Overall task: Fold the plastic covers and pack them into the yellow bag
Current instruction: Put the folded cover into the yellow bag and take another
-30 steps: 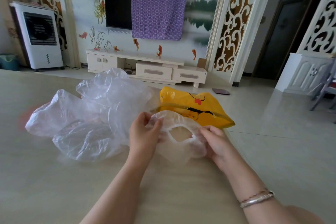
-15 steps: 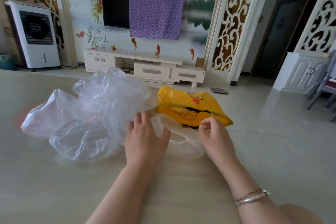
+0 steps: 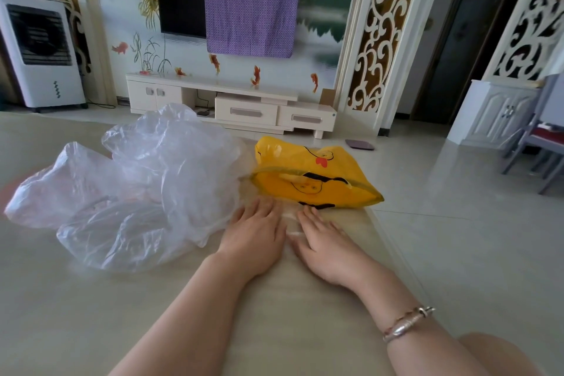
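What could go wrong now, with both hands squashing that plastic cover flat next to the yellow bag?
Three things might go wrong. The cover is thin and slippery, so it may puff back up when the left hand and right hand lift. The yellow bag lies close to the table edge, so a push could slide it off. The big pile of covers touches the left hand and could get dragged along.

Flattened clear plastic cover on table; yellow bag just behind.
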